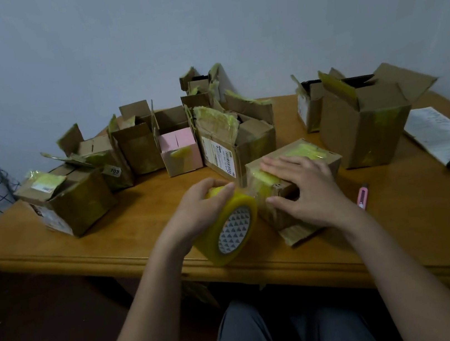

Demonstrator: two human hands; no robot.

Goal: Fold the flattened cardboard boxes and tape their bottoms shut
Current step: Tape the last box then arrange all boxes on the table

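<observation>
taping step: near the bench's front edge, the left hand (202, 203) has its grip clamped on the tape roll (231, 227), while the right hand (302, 188) presses flat, fingers apart, on the upturned box (319, 162). next, likely cutting the strip.

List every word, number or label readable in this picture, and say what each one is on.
"203": on a small tag stuck to a cardboard box at the left of the table.
Shipping label on the middle box: barcode and print, too small to read.
Label on the leftmost box's flap: blurred.
Paper sheet under the marker: print unreadable.
</observation>
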